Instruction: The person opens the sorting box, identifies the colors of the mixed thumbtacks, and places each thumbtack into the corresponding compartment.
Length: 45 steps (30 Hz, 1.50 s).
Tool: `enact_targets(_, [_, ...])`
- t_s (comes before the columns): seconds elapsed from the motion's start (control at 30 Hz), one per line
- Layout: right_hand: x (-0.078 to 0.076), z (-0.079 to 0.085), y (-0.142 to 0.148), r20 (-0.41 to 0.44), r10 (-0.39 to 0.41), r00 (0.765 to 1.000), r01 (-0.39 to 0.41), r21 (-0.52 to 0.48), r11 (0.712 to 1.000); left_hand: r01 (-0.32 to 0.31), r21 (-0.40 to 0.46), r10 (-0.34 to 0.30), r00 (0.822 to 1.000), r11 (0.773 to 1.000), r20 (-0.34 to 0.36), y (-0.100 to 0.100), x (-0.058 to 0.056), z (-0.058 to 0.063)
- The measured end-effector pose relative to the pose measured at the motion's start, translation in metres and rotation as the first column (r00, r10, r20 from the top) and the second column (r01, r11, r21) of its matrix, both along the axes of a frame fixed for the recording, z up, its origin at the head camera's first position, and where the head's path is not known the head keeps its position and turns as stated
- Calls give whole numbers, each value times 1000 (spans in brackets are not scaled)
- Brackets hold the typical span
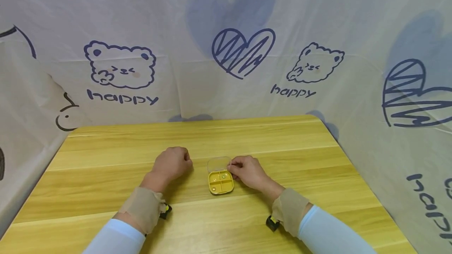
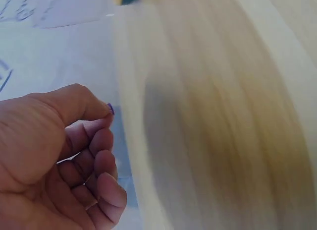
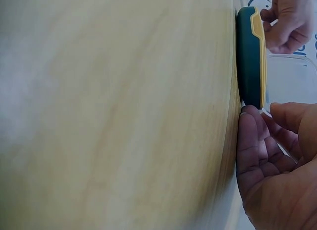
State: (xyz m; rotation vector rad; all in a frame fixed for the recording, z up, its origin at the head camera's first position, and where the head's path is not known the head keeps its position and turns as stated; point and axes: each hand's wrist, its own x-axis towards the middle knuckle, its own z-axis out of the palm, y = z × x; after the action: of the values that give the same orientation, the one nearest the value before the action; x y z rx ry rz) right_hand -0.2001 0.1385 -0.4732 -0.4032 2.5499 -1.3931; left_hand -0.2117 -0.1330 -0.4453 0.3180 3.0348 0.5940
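Observation:
A small yellow pill box [image 1: 221, 183] with four compartments lies on the table, its clear lid [image 1: 219, 163] raised toward the far side. Tiny shiny pieces lie in the back-right and front-left compartments; what they are is too small to tell. My right hand [image 1: 248, 171] pinches the box at its right side, by the lid's edge. From the side, the right wrist view shows the box's dark green base [image 3: 249, 59]. Left of the box, my left hand [image 1: 173, 164] is held with curled fingers. Between its thumb and forefinger is a tiny purple piece [image 2: 111, 109], mostly hidden.
The wood-grain table [image 1: 282, 140] extends around both hands. Behind it and along the sides hangs a pale cloth [image 1: 197, 101] printed with bears and hearts. Each wrist carries a wrapped band with a small black camera [image 1: 272, 223].

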Motion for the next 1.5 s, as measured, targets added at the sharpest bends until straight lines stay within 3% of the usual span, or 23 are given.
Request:
enact_targets(0.13, [0,-2,1,-1,-1,1000,1,2,1000,-21,155,19,1000,988,14,-1,3,4])
enact_targets(0.2, [1,-2,1,-2,1,1000,-1,5,1000,-39,254,30,999,966,41,-1,5,5])
enact_targets(0.27, [1,-2,1,-4,1,1000,-1,7,1000,-68,353,42,996,933,81,-2,7,7])
enact_targets(0.33, [1,-3,1,-5,1,1000,-1,8,1000,-115,475,49,988,873,148,-3,9,8])
enact_targets(0.4, [1,-3,2,-4,-2,1000,2,11,1000,-164,609,28,974,776,226,-3,11,10])
enact_targets(0.43, [1,-3,2,-3,-4,1000,4,13,1000,-188,677,6,965,712,261,-3,12,11])
enact_targets(0.53, [0,-3,1,4,-10,1000,10,15,1000,-269,842,-80,936,467,343,-3,17,13])
enact_targets(0.6, [0,-3,1,3,-10,1000,10,17,1000,-309,901,-145,920,305,365,-3,21,14])
enact_targets(0.7, [0,-2,1,-2,-6,1000,6,17,1000,-344,934,-227,906,102,358,-1,28,16])
enact_targets(0.8, [0,-2,1,-15,-1,1000,1,17,1000,-335,941,-319,898,-53,302,3,34,16])
enact_targets(0.9, [0,-1,1,-26,1,1000,-1,15,1000,-306,938,-403,889,-166,218,8,40,14])
enact_targets(1.03, [0,0,0,-31,10,999,-10,8,1000,-270,929,-460,878,-253,130,12,46,12])
enact_targets(1.1, [0,0,0,-30,10,999,-10,9,1000,-265,923,-475,873,-278,108,14,48,11])
enact_targets(1.33, [0,0,0,-17,-8,1000,8,20,1000,-280,905,-507,858,-321,85,18,51,8])
enact_targets(1.5, [1,0,0,-20,-7,1000,7,14,1000,-283,905,-510,855,-318,89,18,52,7])
